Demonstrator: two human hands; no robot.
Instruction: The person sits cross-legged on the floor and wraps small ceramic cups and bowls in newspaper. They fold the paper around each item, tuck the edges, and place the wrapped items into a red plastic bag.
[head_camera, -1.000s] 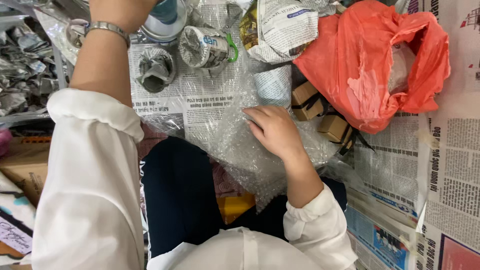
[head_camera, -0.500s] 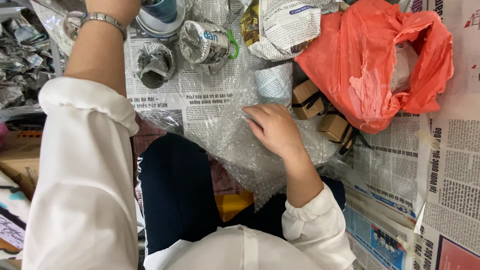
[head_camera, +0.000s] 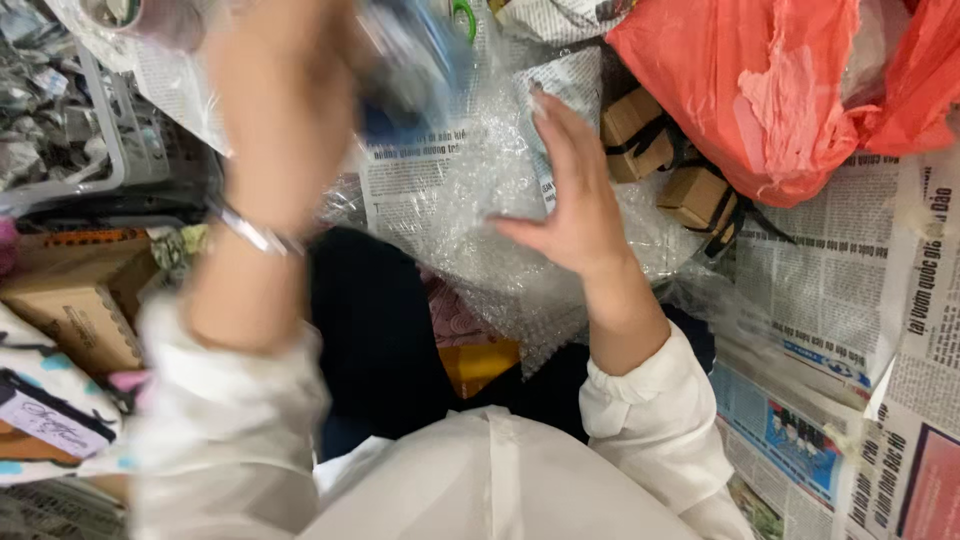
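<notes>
Left hand (head_camera: 300, 70) is blurred, raised at upper left, closed round a blurred blue-and-white wrapped item (head_camera: 415, 70); what the item is can't be told. Silver bracelet (head_camera: 250, 230) on the left wrist. Right hand (head_camera: 570, 205) is open, fingers straight and together, palm edge resting on the bubble wrap (head_camera: 480, 210), holding nothing. The bubble wrap lies spread over newspaper (head_camera: 830, 290) in front of the person, its lower edge hanging over the dark lap. The wrapped item hangs above the bubble wrap's upper left part, just left of the right fingertips; whether it touches the wrap can't be told.

Around: orange plastic bag (head_camera: 760, 90) at upper right, two small brown boxes with black straps (head_camera: 690, 195) just beside the right hand, between it and the bag. Grey basket (head_camera: 60, 120) with crumpled wrapped pieces at far left. Cardboard box (head_camera: 75, 300) at left below it. White sleeves on both arms.
</notes>
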